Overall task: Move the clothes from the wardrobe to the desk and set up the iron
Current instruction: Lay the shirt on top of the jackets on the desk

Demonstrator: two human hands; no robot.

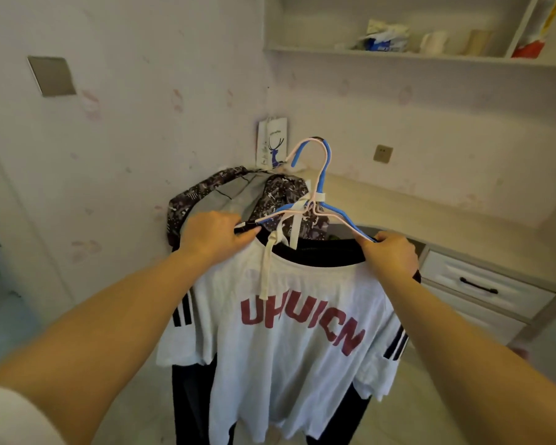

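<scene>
I hold up a bundle of clothes on hangers in front of me. A white T-shirt [289, 342] with red letters and a black collar hangs foremost, with a dark garment [190, 399] behind it. A patterned dark garment [280, 197] bunches at the back. Pink and blue hangers [322, 175] stick up from the bundle. My left hand [214, 236] grips the left shoulder of the shirt and hanger. My right hand [390, 255] grips the right shoulder end. The desk [398, 203] lies just beyond the clothes. No iron shows.
A white paper bag [272, 141] with a blue deer stands on the desk's far corner. White drawers [482, 287] with a black handle sit under the desk at right. A wall shelf [398, 53] with packets is above. A wall socket [382, 153] is behind the desk.
</scene>
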